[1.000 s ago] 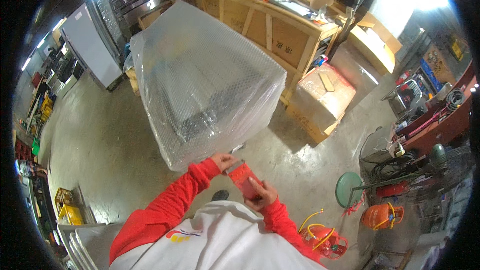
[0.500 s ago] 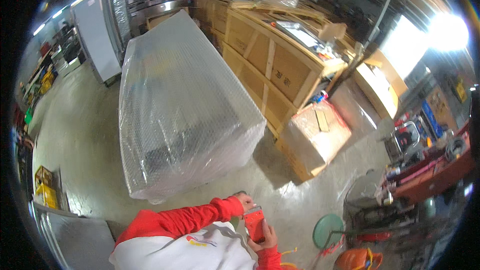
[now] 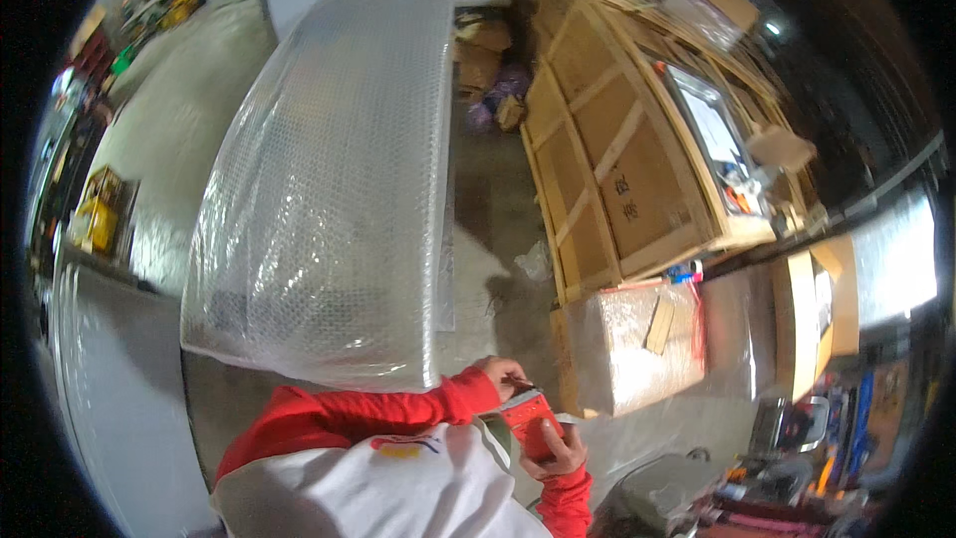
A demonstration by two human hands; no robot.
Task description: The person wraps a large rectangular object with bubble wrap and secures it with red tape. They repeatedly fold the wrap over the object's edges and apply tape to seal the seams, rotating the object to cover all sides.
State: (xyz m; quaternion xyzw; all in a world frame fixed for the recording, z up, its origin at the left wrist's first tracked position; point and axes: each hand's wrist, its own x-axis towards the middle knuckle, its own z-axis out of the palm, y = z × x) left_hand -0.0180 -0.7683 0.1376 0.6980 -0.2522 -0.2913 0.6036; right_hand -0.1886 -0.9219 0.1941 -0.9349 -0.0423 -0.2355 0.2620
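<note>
- Head view: your right hand point(image 3: 564, 450) is closed around a small red tool point(image 3: 526, 420), held close to your chest at the lower middle of the picture, above the concrete floor point(image 3: 488, 209).
- Your left hand point(image 3: 501, 375) rests its fingers on the upper end of the red tool; it touches the tool rather than wrapping it, and what the fingertips hold there is too small to tell.
- What kind of tool it is does not show clearly: it is flat, red and roughly hand-sized.
- Just beyond your hands stands a large load in bubble wrap point(image 3: 334, 179), its near lower edge close to your left sleeve point(image 3: 378, 406).
- To the right of the tool sits a smaller wrapped box point(image 3: 627, 344) on the floor, and behind it a tall wooden crate point(image 3: 622, 154).
- The step in hand looks like readying the tool, both hands working on it before it meets any wrapping.
- The next move seems to call for a steady right-hand hold while the left fingers finish at the tool's end, and care near the wrap's edge.
</note>
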